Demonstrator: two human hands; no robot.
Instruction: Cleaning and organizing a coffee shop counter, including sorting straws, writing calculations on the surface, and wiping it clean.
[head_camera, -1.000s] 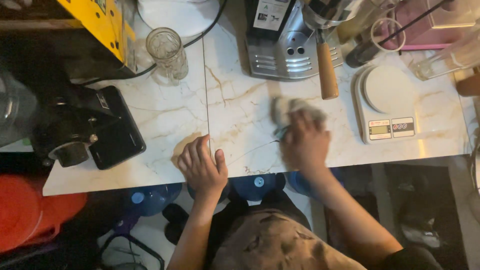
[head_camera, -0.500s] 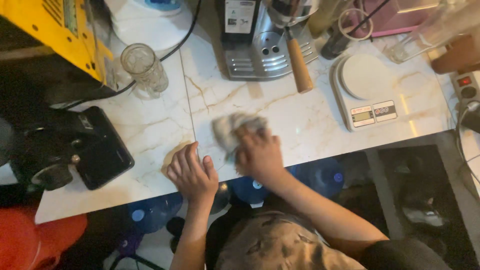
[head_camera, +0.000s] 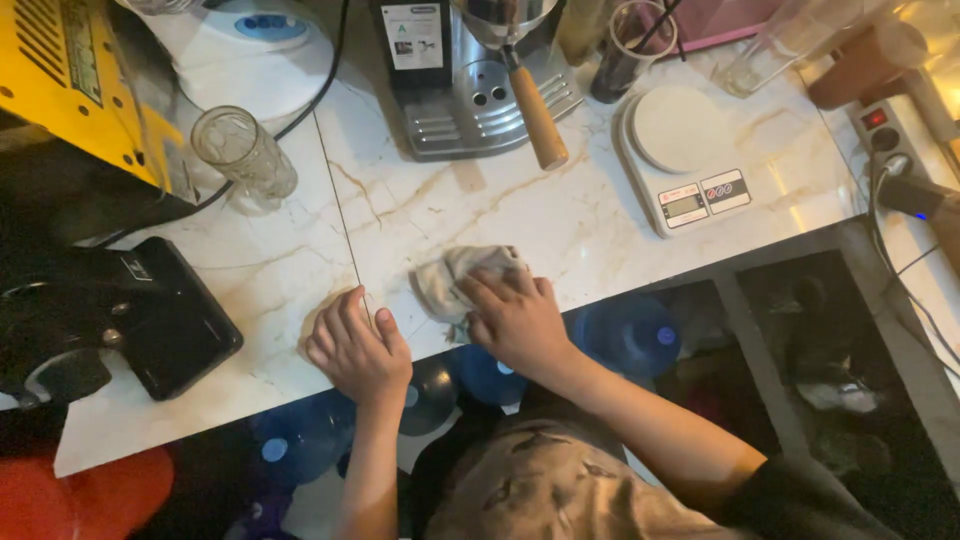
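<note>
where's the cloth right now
In the head view the crumpled grey cloth lies on the marble counter near its front edge, under the fingers of the right hand, just right of the left hand.

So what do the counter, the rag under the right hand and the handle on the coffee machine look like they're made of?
Counter: pale polished slabs with tan veins, likely marble or a look-alike; a seam shows.
Rag: soft crumpled grey-beige cloth, folds visible, pressed under the right hand.
Handle: smooth brown, probably wood, on a shiny metal coffee machine.
</note>
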